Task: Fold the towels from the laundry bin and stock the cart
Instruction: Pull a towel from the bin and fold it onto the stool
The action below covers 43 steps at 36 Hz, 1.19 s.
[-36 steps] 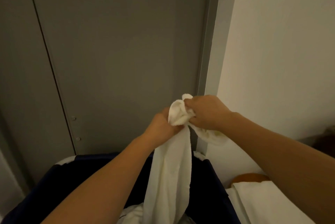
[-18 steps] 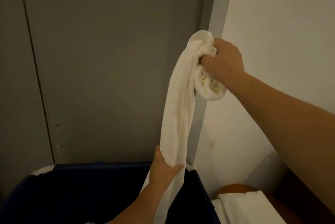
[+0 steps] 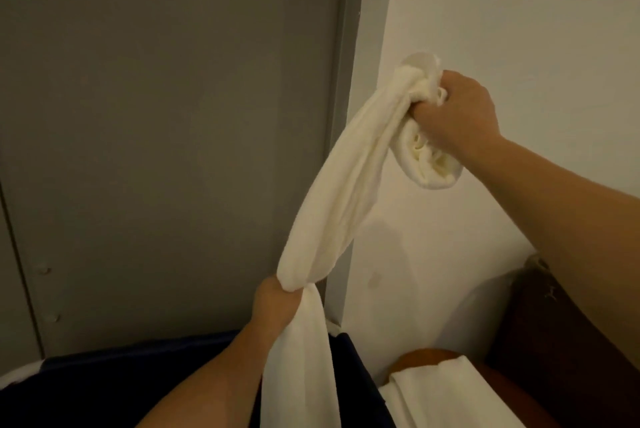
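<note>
Right hand point(image 3: 457, 112) high, left hand point(image 3: 277, 306) low, fists around towel point(image 3: 339, 192)

A white towel point(image 3: 343, 192) is gripped in a bunch by the right hand point(image 3: 457, 112), raised against the wall point(image 3: 502, 11), and pinched lower down by the left hand point(image 3: 273, 306), above the dark bin point(image 3: 114, 375).

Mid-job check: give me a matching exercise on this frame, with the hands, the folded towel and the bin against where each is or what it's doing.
Things:
1. right hand
2. left hand
3. folded towel
4. bin

Place or state:
a. dark blue, bottom left
b. grips the hanging towel low down
c. grips that towel's bunched top end
d. lies flat, bottom right

Pairs: 1-c, 2-b, 3-d, 4-a
</note>
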Motion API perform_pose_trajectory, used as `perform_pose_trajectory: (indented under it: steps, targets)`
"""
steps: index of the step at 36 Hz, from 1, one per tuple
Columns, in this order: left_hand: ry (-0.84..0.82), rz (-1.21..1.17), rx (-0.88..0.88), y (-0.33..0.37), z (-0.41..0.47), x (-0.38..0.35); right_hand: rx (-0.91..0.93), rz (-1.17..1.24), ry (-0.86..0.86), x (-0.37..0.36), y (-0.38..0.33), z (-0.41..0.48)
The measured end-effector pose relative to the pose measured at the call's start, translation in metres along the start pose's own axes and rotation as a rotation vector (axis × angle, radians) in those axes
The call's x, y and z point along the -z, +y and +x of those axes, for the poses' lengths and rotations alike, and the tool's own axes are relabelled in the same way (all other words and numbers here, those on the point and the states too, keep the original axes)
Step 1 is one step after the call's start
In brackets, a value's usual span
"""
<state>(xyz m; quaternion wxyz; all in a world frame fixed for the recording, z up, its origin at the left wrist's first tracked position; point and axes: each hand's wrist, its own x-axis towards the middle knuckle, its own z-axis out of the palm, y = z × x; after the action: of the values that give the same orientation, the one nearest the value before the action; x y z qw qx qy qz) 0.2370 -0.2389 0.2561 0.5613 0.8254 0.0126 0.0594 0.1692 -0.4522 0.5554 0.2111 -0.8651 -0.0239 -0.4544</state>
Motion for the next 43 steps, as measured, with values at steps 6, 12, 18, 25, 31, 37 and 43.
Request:
perform_pose_trajectory:
  steps: [6,12,18,25,31,37,43]
  targets:
    - [0.086,0.090,-0.141,0.051,0.012,0.063,-0.092,-0.250,-0.082,0.021,0.043,-0.012]
    - [0.137,0.143,-0.430,0.120,-0.003,0.090,-0.097,-0.375,-0.200,0.020,0.061,-0.044]
    - [0.073,0.004,-0.694,0.185,-0.023,0.081,-0.094,-0.374,-0.152,0.040,0.072,-0.057]
    - [0.088,-0.040,-0.788,0.239,-0.045,0.042,-0.154,-0.320,-0.070,0.084,0.119,-0.069]
    - [0.107,-0.072,-0.772,0.284,-0.068,-0.019,-0.189,-0.287,-0.034,0.132,0.179,-0.068]
    - [0.181,-0.061,-0.813,0.343,-0.093,-0.098,-0.214,-0.213,0.024,0.197,0.250,-0.069]
    - [0.212,-0.064,-0.800,0.391,-0.109,-0.188,-0.265,-0.137,0.017,0.245,0.328,-0.064]
